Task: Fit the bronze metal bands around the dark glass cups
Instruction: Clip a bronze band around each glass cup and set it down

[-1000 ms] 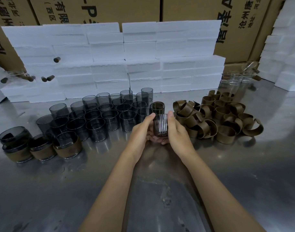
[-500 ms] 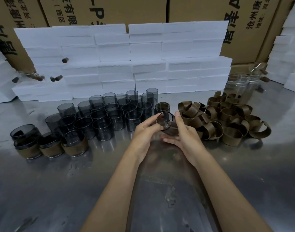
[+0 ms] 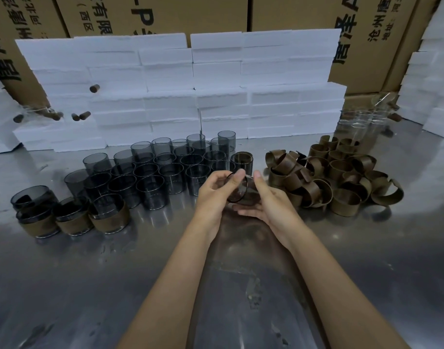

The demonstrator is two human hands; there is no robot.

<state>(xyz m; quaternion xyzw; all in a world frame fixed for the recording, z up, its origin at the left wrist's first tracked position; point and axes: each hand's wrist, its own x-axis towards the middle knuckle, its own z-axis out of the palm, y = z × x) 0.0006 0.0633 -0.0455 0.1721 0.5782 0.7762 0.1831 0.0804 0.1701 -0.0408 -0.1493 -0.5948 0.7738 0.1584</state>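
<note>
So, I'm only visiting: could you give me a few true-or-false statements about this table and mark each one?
1. Both hands, left hand and right hand, hold one dark glass cup. True.
2. The loose bronze bands lie left of the hands. False: they are piled on the right.
3. Finished banded cups stand at the table's left. True.
4. The held cup stands upright on the table. False: it is tilted, held above it.

Glossy smoky glass cups [image 3: 150,190], matt bronze metal bands [image 3: 346,197], scuffed reflective steel table [image 3: 64,285], rough white foam blocks [image 3: 165,79]
</note>
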